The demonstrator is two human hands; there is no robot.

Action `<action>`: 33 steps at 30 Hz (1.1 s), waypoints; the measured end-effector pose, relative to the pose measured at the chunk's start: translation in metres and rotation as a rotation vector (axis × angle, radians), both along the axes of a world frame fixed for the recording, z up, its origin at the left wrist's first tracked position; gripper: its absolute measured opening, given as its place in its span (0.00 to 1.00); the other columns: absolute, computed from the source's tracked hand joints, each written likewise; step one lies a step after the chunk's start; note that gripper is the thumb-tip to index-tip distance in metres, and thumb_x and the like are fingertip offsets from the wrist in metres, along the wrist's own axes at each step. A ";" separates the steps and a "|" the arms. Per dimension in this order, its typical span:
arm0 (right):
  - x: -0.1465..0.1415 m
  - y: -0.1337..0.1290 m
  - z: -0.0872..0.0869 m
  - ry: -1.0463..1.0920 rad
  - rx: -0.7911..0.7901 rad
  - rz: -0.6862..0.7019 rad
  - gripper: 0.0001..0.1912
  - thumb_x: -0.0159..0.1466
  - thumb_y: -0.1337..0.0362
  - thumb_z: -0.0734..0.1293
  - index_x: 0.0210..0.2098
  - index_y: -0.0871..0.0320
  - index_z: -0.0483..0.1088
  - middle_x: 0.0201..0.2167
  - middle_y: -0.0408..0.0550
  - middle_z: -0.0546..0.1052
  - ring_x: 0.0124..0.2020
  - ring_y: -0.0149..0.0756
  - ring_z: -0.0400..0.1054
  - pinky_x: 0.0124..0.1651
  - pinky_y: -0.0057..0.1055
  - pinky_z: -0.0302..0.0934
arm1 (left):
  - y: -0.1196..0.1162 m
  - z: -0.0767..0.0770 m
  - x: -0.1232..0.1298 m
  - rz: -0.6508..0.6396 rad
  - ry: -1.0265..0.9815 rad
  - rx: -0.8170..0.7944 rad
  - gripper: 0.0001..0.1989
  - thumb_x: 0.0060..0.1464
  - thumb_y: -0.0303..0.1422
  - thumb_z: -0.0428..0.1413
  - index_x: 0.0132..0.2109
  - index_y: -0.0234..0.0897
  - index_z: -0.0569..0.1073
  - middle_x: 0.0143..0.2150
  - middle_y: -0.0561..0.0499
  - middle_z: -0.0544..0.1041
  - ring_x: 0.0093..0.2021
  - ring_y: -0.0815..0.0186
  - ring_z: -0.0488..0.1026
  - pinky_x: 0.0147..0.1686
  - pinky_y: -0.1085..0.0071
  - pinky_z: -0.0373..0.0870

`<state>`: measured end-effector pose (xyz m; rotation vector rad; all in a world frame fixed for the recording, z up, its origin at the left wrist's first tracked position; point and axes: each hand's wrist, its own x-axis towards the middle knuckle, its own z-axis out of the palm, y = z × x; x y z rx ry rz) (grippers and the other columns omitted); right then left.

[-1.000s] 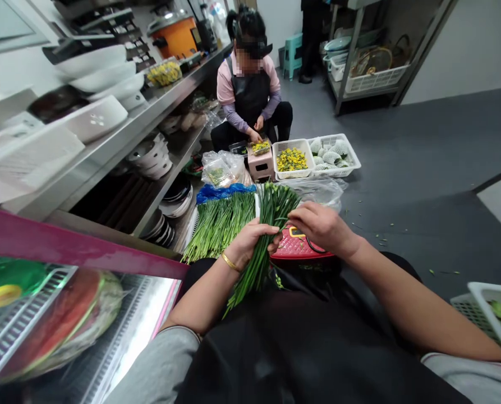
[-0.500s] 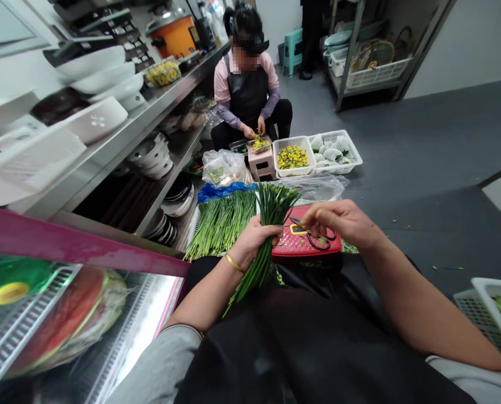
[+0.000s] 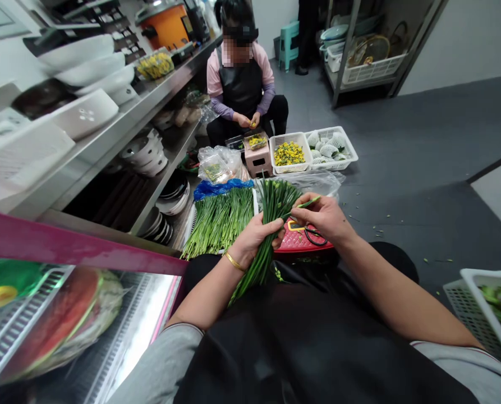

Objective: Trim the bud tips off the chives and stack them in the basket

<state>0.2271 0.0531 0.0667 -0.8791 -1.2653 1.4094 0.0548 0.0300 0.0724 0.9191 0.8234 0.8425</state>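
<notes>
My left hand (image 3: 254, 238) is wrapped round a thick bunch of flowering chives (image 3: 277, 202), their bud ends up and their stalks slanting down toward my lap. Close beside the bunch's right edge, my right hand (image 3: 321, 216) is closed in a pinch on a chive stem (image 3: 309, 203), whose green tip pokes out past the fingers. Beneath both hands lies a red quilted-looking lid or box (image 3: 292, 241) with a yellow-edged label. Scissors (image 3: 316, 235) with black handles rest on it, partly hidden by my right hand.
More chives (image 3: 225, 219) lie in a white tray with blue plastic. Facing me, a seated person (image 3: 244, 78) handles yellow flowers over a pink stool (image 3: 258, 161). White baskets (image 3: 291, 167) stand beside it. A shelf (image 3: 166, 84) and a lit display case (image 3: 82, 275) border the left.
My right hand has moved left and down to the bunch, and a green stem now shows in its fingers. My left hand still grips the bunch. The view has shifted slightly.
</notes>
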 end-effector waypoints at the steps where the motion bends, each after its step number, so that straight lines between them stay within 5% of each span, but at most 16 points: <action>1: 0.001 -0.002 0.001 0.012 -0.009 -0.002 0.21 0.45 0.51 0.76 0.25 0.60 0.68 0.17 0.39 0.68 0.18 0.25 0.61 0.22 0.25 0.57 | 0.000 0.000 0.000 -0.019 -0.012 -0.004 0.24 0.39 0.45 0.65 0.34 0.33 0.64 0.19 0.57 0.68 0.14 0.75 0.61 0.15 0.77 0.56; 8: 0.013 -0.003 0.003 -0.179 0.073 0.024 0.17 0.51 0.52 0.72 0.28 0.59 0.68 0.21 0.42 0.71 0.21 0.27 0.63 0.26 0.27 0.60 | 0.003 0.000 -0.003 -0.081 0.026 0.019 0.20 0.37 0.41 0.66 0.26 0.32 0.65 0.16 0.57 0.65 0.14 0.75 0.60 0.16 0.76 0.55; 13: 0.026 -0.002 0.012 -0.772 0.600 -0.047 0.06 0.56 0.62 0.66 0.26 0.58 0.70 0.29 0.47 0.72 0.29 0.31 0.64 0.34 0.30 0.59 | 0.006 0.002 -0.002 0.011 0.192 0.108 0.20 0.37 0.41 0.65 0.23 0.33 0.65 0.14 0.57 0.64 0.13 0.76 0.59 0.15 0.77 0.53; 16: 0.029 -0.002 0.017 -0.982 0.771 -0.100 0.04 0.55 0.66 0.66 0.24 0.58 0.70 0.29 0.48 0.71 0.31 0.34 0.63 0.40 0.35 0.57 | 0.007 0.002 0.000 0.022 0.237 0.134 0.20 0.37 0.42 0.65 0.22 0.33 0.65 0.13 0.57 0.64 0.13 0.76 0.59 0.15 0.77 0.53; 19: 0.023 -0.002 0.011 -0.739 0.637 -0.157 0.05 0.54 0.66 0.65 0.23 0.58 0.70 0.28 0.47 0.72 0.33 0.34 0.65 0.42 0.35 0.59 | 0.007 0.002 0.003 0.010 0.238 0.137 0.20 0.36 0.42 0.65 0.21 0.33 0.64 0.13 0.57 0.64 0.13 0.76 0.58 0.15 0.76 0.54; 23: 0.001 0.002 -0.011 -0.169 0.147 -0.266 0.06 0.50 0.62 0.67 0.22 0.58 0.68 0.23 0.43 0.71 0.28 0.31 0.65 0.35 0.31 0.61 | 0.007 0.003 0.007 0.005 0.238 0.123 0.19 0.35 0.41 0.65 0.22 0.33 0.65 0.13 0.57 0.64 0.13 0.76 0.58 0.15 0.76 0.53; 26: -0.003 0.015 -0.024 0.102 -0.075 -0.349 0.07 0.46 0.62 0.69 0.22 0.58 0.68 0.21 0.42 0.71 0.24 0.29 0.64 0.33 0.30 0.63 | 0.007 0.005 0.009 0.002 0.231 0.134 0.19 0.36 0.40 0.65 0.21 0.33 0.65 0.13 0.57 0.64 0.13 0.76 0.58 0.15 0.76 0.53; 30: 0.039 0.032 -0.020 0.210 -0.017 -0.495 0.10 0.50 0.58 0.68 0.21 0.57 0.67 0.21 0.42 0.72 0.25 0.31 0.67 0.37 0.33 0.66 | 0.006 0.007 0.004 -0.010 0.240 0.146 0.18 0.38 0.39 0.64 0.19 0.33 0.64 0.12 0.56 0.63 0.13 0.76 0.58 0.16 0.76 0.54; 33: 0.074 0.025 -0.003 -0.138 0.186 -0.357 0.14 0.57 0.53 0.66 0.24 0.57 0.73 0.28 0.47 0.76 0.35 0.37 0.71 0.48 0.39 0.64 | 0.007 0.007 0.001 -0.006 0.242 0.143 0.19 0.38 0.40 0.64 0.19 0.33 0.65 0.12 0.56 0.63 0.13 0.76 0.58 0.15 0.76 0.54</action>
